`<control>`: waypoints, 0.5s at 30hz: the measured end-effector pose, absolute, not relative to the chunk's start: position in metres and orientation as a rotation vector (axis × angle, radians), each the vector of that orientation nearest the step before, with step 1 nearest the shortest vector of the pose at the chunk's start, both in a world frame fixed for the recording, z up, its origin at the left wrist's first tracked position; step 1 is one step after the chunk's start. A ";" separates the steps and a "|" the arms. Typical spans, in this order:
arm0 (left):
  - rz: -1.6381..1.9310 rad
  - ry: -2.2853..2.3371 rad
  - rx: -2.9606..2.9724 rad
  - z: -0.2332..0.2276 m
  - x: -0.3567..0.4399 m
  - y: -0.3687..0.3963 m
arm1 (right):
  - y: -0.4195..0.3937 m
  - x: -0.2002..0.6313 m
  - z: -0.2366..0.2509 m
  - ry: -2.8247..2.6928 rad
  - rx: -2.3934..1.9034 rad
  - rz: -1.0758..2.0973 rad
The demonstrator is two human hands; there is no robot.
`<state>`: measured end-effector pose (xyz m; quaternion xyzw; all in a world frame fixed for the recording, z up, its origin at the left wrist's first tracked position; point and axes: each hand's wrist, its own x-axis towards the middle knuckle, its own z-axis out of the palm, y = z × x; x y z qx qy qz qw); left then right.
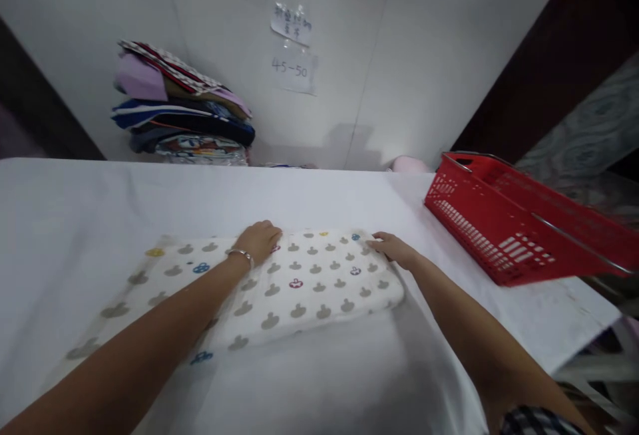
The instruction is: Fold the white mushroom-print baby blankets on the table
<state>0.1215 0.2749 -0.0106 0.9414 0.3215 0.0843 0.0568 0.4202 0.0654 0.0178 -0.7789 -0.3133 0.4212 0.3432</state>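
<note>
- Pressing down flat with the left hand (259,241), fingers spread and palm on the far edge of the folded white cloth printed with grey mushroom-like shapes (299,282); gripping nothing, only bearing on the fabric, apparently to keep the fold from springing open.
- Wearing a thin silver bangle (242,255) at that wrist.
- Resting the right hand (394,249) at the cloth's far right corner, fingers loosely curled with tips touching the edge; pinching or merely touching, impossible to tell.
- Lying in the middle of the white-covered table (74,222), that cloth, with a thinner single layer trailing off toward the left under the forearm; a few shapes among the grey showing in blue, red and yellow.
- Sitting well apart on the right, a red plastic shopping basket with wire handles (499,229), tilted over the table's edge.
- Leaning against the wall behind, a stack of folded multicoloured fabrics (184,109).
- Hanging above, two taped paper notes (292,49): the lower one reading "45-50", the upper handwritten and too blurred to read.
</note>
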 end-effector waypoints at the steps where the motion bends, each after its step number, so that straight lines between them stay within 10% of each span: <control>1: 0.251 0.971 2.859 -0.011 0.122 0.277 | 0.057 0.420 0.019 -0.779 -1.977 1.155; 15: 0.279 0.747 2.853 -0.005 0.106 0.188 | -0.010 0.391 0.002 -0.710 -1.762 0.981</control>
